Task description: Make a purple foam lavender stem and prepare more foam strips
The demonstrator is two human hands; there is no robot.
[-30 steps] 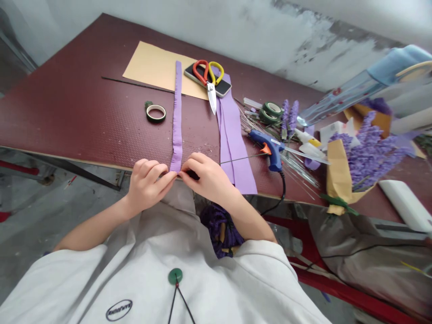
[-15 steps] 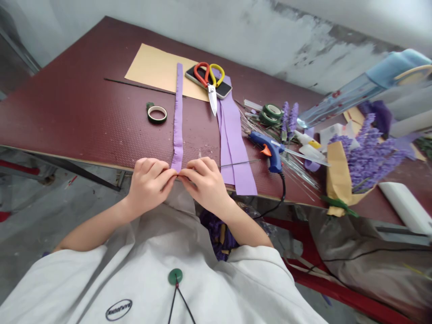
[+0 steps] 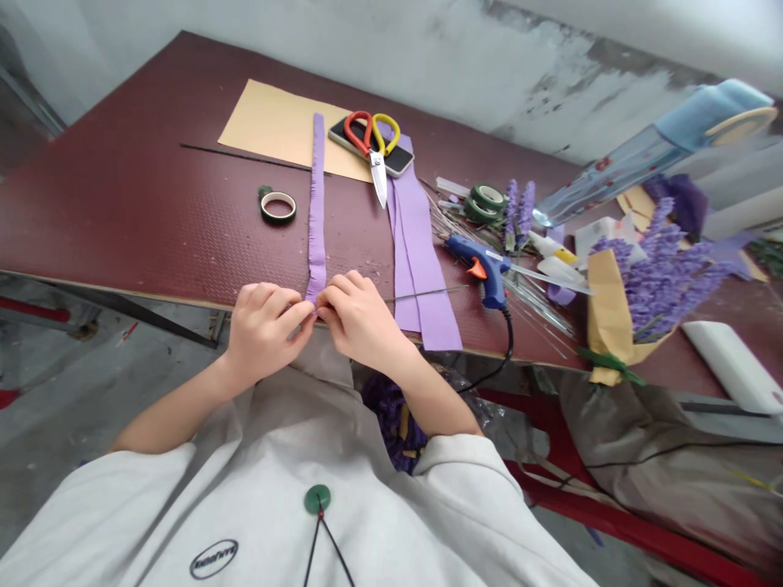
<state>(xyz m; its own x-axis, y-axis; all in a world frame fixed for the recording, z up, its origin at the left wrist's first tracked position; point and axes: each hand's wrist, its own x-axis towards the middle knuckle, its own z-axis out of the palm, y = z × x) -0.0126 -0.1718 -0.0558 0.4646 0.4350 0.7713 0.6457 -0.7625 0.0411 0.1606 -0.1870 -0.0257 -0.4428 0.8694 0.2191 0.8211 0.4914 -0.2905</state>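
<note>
Two-hand grip (image 3: pixel 313 311) on purple strip (image 3: pixel 316 236)

Oval sweatshirt logo (image 3: pixel 214 559), lettering illegible

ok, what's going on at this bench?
A person is pinching the near end of a long crinkled purple strip between their left hand and right hand, at the edge of a dark red table. Wider purple strips lie just right of it, with scissors beyond them. A blue glue gun and a bunch of artificial lavender sit further right.
</note>
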